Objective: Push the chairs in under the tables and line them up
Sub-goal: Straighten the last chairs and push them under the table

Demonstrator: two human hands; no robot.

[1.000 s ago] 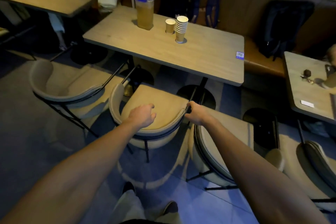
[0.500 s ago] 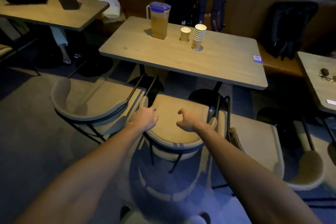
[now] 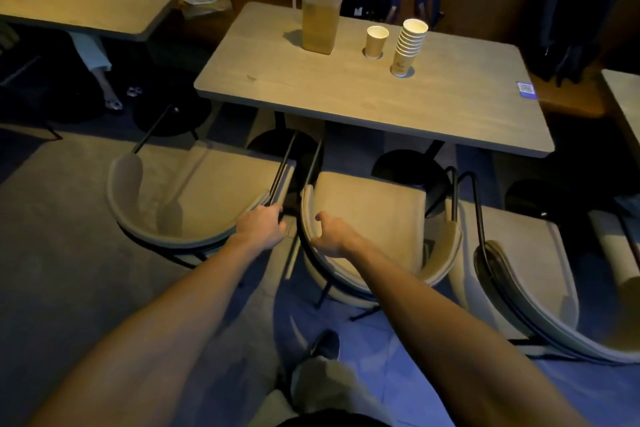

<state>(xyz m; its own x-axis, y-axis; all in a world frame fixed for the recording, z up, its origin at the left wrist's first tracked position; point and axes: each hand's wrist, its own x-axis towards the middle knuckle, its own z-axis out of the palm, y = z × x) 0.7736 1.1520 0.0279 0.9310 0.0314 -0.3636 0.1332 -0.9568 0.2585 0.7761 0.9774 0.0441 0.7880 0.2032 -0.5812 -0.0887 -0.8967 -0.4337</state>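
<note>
Facing the desk point(image 3: 346, 94) with its open seat front, the middle chair point(image 3: 374, 218) stood just short of the near edge, not yet tucked under. Its curved back was toward the person and its front-to-back axis ran at the desk. The left chair point(image 3: 194, 198) sat just beside it, turned slightly off line. Both looked like padded shells on thin black frames: probably light, stiff and easy to slide, and best taken at the back rim. The left hand point(image 3: 263, 227) gripped the left chair's frame at the back's right end. The right hand point(image 3: 332, 234) curled over the middle chair's back rim. A third chair point(image 3: 519, 270) stood to the right, and a pitcher point(image 3: 320, 10) was on the desk.
</note>
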